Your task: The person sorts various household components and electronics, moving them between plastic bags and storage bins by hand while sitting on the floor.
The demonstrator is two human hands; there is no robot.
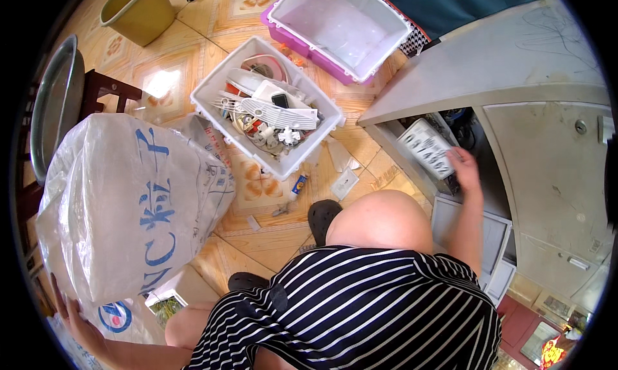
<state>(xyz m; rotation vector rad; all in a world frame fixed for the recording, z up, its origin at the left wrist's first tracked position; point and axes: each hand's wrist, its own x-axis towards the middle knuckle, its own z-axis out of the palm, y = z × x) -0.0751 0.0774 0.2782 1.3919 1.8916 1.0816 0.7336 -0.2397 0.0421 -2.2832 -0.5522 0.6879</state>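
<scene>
At the open compartment of the grey metal cabinet [547, 67], my right hand [465, 169] grips the near end of a white number plate [426, 148] with dark characters. The plate lies tilted at the opening, and dark things behind it are hard to make out. My left hand [77, 322] rests at the lower side of a large white plastic sack [129, 209] with blue print. Its fingers are stretched out and hold nothing visible.
On the tiled floor stands a white bin [205, 100] of mixed odds and ends. Behind it is a pale bin with a purple one [283, 35] under it. A yellow bucket [136, 16] is far left, near a metal basin [58, 106]. A small blue tube [299, 185] lies before the white bin.
</scene>
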